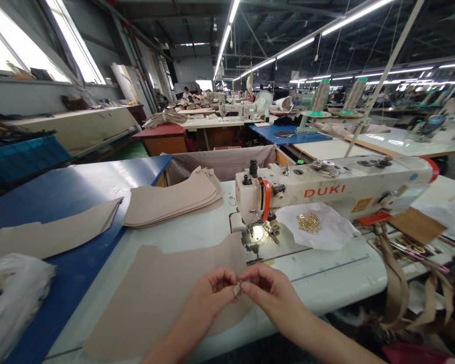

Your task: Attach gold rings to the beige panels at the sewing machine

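My left hand (217, 292) and my right hand (267, 289) meet at the front of the sewing table, fingers pinched together. Between their fingertips is a small metal piece (237, 288), mostly covered, with something light-coloured at it. Under my hands lies a flat beige fabric panel (151, 298), its upper right corner close to the needle area of the white sewing machine (349, 187). Small gold-coloured rings (309, 223) sit in a heap on a white sheet (335, 230) beside the machine's needle end.
Stacked beige panels (170, 199) lie behind the flat one. On the blue table (79, 187) at left are another panel (68, 230) and a plastic bag (18, 298). Straps (396, 283) hang off the right edge, near scissors (413, 250). Thread cones (320, 96) stand behind.
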The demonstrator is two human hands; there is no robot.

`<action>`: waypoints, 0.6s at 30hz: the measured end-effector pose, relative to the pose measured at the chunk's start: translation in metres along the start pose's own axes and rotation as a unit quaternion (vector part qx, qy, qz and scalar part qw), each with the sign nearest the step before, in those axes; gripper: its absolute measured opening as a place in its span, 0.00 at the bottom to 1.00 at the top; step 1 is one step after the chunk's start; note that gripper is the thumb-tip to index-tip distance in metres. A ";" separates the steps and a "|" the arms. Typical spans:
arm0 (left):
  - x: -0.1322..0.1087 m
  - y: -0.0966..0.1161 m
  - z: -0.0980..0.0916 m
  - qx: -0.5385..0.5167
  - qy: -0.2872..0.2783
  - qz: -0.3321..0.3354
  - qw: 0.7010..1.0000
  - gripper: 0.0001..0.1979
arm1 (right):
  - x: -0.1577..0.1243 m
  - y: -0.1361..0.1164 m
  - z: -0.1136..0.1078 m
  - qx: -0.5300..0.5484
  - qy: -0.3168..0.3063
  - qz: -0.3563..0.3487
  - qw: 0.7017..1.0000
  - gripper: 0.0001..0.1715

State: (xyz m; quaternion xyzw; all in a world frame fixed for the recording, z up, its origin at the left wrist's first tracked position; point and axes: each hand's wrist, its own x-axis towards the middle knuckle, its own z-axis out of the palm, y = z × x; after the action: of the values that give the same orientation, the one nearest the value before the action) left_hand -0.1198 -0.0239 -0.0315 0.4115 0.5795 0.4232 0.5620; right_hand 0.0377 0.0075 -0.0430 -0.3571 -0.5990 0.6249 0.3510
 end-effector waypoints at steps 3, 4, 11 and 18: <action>-0.001 -0.001 -0.002 0.048 0.010 0.023 0.999 0.04 | -0.005 -0.004 0.000 -0.093 -0.003 -0.027 0.995 0.11; -0.001 -0.001 -0.002 0.065 0.013 0.029 0.997 0.03 | -0.006 -0.005 0.000 -0.107 -0.005 -0.031 0.994 0.11; -0.005 0.000 -0.002 0.149 0.013 0.023 0.988 0.03 | -0.006 -0.003 -0.001 -0.125 -0.016 -0.073 0.989 0.04; -0.009 0.004 0.005 0.112 0.027 0.029 0.993 0.04 | -0.009 0.005 0.002 -0.108 0.058 -0.094 0.988 0.06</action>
State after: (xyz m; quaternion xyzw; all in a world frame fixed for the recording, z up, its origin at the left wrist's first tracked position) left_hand -0.1147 -0.0309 -0.0248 0.4772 0.6262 0.3829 0.4833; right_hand 0.0402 -0.0013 -0.0478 -0.3700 -0.6725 0.4992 0.4020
